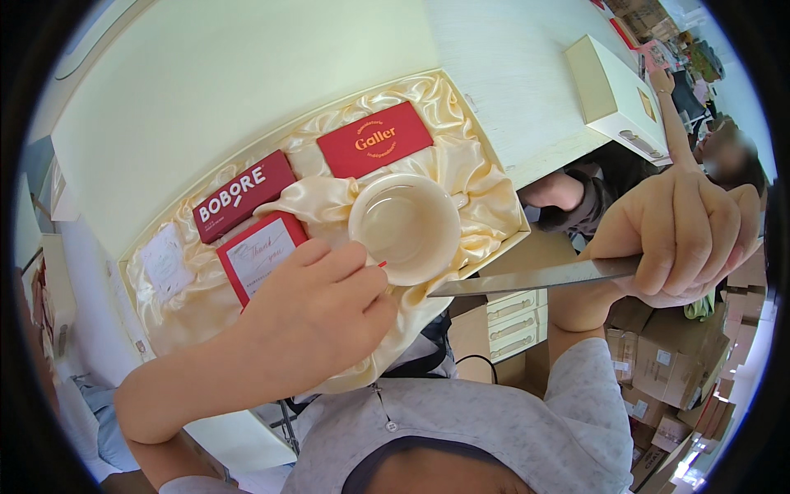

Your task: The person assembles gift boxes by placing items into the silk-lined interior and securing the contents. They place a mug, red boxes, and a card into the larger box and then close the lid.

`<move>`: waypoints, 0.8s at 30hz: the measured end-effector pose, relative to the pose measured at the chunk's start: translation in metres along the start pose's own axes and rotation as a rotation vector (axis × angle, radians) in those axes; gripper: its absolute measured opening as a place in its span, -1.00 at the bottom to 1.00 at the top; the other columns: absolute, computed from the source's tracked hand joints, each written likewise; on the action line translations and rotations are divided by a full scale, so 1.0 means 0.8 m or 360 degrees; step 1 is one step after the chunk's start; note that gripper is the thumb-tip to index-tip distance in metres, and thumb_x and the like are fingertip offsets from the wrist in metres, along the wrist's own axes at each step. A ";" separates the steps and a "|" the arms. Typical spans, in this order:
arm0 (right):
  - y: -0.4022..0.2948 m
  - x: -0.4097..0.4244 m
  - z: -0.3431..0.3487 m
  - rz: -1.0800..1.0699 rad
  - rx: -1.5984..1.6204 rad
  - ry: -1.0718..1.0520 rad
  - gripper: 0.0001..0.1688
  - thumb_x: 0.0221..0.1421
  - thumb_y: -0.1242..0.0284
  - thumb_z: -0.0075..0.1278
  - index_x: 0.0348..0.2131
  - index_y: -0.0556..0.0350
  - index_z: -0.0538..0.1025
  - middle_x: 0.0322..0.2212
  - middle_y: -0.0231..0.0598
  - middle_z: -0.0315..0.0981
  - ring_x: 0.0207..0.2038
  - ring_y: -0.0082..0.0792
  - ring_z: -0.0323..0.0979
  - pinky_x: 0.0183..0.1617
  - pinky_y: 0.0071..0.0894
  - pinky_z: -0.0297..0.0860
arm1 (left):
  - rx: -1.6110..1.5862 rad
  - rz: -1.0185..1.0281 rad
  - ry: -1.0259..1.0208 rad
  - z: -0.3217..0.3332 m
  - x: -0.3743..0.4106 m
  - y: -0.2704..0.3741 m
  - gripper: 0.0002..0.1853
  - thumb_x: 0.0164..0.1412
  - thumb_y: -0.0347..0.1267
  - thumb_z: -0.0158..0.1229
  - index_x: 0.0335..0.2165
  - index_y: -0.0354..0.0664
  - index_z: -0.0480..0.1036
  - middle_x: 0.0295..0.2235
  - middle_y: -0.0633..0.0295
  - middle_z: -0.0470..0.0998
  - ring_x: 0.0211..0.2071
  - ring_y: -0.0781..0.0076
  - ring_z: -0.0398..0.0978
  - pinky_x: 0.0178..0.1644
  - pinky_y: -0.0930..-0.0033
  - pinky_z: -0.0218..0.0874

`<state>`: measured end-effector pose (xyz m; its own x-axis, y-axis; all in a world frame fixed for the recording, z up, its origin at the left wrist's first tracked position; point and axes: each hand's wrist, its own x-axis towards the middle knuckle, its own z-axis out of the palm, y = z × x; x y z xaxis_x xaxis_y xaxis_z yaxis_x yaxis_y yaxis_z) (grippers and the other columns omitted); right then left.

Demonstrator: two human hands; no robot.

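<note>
Before me lies a large gift box lined with ruched cream satin. A cream mug stands in the lining, its handle to the right. Beside the mug, my left hand is curled over the box's front side; a tiny red tip shows at its fingers, and their undersides are hidden. My right hand grips a flat metal strip, like a steel ruler, whose far end reaches the satin near the mug. A red Galler box, a maroon BOBORE box and a red-edged thank-you card box rest in the lining.
A small white packet lies at the box's left end. The raised lid stands behind. A cream box sits on the right of the table, near a co-worker's arm. Cardboard cartons are stacked at lower right.
</note>
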<state>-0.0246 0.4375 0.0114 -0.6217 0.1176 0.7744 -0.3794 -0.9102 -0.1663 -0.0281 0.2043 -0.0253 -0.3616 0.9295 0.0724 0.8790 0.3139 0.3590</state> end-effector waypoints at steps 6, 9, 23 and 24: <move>0.016 -0.006 -0.003 0.0505 -0.0515 -0.0205 -0.72 0.23 0.32 -0.32 -0.52 0.02 0.20 -0.85 -0.56 0.10 -0.93 -0.71 -0.02 -0.90 -0.74 0.07 | -0.0131 -0.0130 0.0113 0.011 -0.010 -0.006 -0.78 -0.24 -0.41 0.17 -0.45 -0.16 0.49 -0.52 0.37 0.42 -0.37 0.43 0.33 -0.35 0.42 0.12; 0.023 -0.009 0.000 0.0593 -0.0592 -0.0236 -0.68 0.23 0.29 -0.30 -0.56 0.01 0.20 -0.88 -0.49 0.13 -0.93 -0.68 0.05 -0.93 -0.66 0.12 | -0.0216 -0.0153 0.0138 0.014 -0.011 -0.007 -0.82 -0.21 -0.43 0.11 -0.47 -0.17 0.45 -0.52 0.35 0.41 -0.35 0.44 0.31 -0.31 0.42 0.11; 0.056 -0.021 0.013 0.0525 -0.0285 -0.0119 -0.72 0.13 0.56 -0.27 -0.65 0.10 0.18 -0.87 -0.34 0.11 -0.93 -0.64 0.03 -0.97 -0.68 -0.01 | -0.0436 -0.0254 0.0424 0.004 -0.046 -0.011 -0.73 -0.34 -0.53 0.24 -0.47 -0.17 0.46 -0.41 0.29 0.48 -0.25 0.29 0.39 -0.22 0.32 0.25; 0.056 -0.020 0.016 0.0497 -0.0328 -0.0111 -0.71 0.13 0.55 -0.27 -0.65 0.10 0.18 -0.88 -0.35 0.11 -0.92 -0.64 0.04 -0.97 -0.68 0.00 | -0.0428 -0.0260 0.0434 -0.002 -0.048 -0.011 -0.73 -0.33 -0.53 0.24 -0.47 -0.17 0.47 -0.41 0.28 0.48 -0.25 0.27 0.39 -0.21 0.31 0.26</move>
<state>-0.0226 0.3898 -0.0004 -0.6838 -0.1866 0.7054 -0.3132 -0.7981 -0.5147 -0.0225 0.1655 -0.0297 -0.5906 0.7749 0.2252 0.7037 0.3579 0.6138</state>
